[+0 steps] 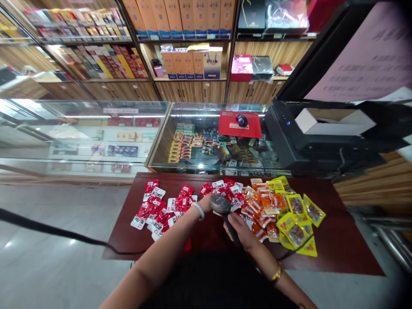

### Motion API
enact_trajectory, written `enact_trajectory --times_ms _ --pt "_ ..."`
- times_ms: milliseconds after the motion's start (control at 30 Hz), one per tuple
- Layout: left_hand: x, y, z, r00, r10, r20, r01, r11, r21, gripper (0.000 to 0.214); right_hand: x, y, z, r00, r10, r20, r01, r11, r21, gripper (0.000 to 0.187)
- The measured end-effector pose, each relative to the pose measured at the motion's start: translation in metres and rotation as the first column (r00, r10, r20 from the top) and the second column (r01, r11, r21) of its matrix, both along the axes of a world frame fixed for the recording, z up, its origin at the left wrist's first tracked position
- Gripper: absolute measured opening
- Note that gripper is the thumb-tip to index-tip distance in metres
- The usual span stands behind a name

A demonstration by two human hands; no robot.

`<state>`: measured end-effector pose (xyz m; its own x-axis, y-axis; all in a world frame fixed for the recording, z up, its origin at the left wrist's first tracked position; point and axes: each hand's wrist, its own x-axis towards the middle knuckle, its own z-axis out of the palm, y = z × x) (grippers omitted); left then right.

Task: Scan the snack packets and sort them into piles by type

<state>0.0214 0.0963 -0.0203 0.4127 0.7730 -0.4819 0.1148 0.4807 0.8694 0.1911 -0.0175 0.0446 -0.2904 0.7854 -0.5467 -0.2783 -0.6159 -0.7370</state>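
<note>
My right hand (242, 229) is wrapped round the handle of a dark barcode scanner (220, 204), whose head points away from me over the table. Just left of the scanner head is my left hand (206, 202), with a pale bangle at its wrist. The scanner hides its fingers, so I cannot tell what they hold. Red and white snack packets (154, 210) lie in loose groups on the left, and more red packets (225, 185) lie beyond my hands. Orange snack packets (262, 201) are heaped right of the scanner, beside yellow snack packets (296, 225).
The packets lie on a dark red table (341, 231) against a glass display counter (161, 141). On the counter are a red mat (225, 124), a mouse (241, 120) and a black machine (277, 141) with an open white box (337, 124). A black cable (64, 234) crosses at left.
</note>
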Motion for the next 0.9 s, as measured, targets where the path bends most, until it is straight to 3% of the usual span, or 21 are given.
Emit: enact_trajectory --times_ms 100,233,500,667,800,900 --pt "0.007 0.015 0.003 0.982 0.015 -0.19 0.025 0.978 0.207 0.033 0.0 0.001 0.003 1.0 -0.03 0.008 0.03 1.0 0.005 0.047" --pt "-0.003 0.03 -0.001 0.875 0.144 -0.463 0.057 0.918 0.392 0.023 -0.001 0.002 0.007 0.999 -0.043 0.016 0.043 0.999 -0.011 0.05" --pt "-0.037 0.031 -0.017 0.806 0.132 -0.576 -0.002 0.975 0.22 0.038 0.004 0.0 0.004 0.998 -0.063 0.021 0.064 0.998 -0.03 0.051" --pt "-0.048 0.025 -0.011 0.816 0.179 -0.55 -0.137 0.984 0.116 0.02 0.011 -0.005 -0.006 0.995 -0.05 0.081 0.051 0.999 -0.007 0.052" --pt "-0.042 0.022 -0.002 0.83 0.327 -0.451 -0.292 0.945 0.149 0.02 0.008 -0.009 -0.007 0.994 -0.015 0.107 0.015 1.0 0.001 0.051" --pt "-0.04 0.023 0.004 0.84 0.337 -0.425 -0.262 0.938 0.225 0.018 0.004 -0.011 -0.005 0.996 -0.006 0.094 0.006 1.0 0.0 0.052"
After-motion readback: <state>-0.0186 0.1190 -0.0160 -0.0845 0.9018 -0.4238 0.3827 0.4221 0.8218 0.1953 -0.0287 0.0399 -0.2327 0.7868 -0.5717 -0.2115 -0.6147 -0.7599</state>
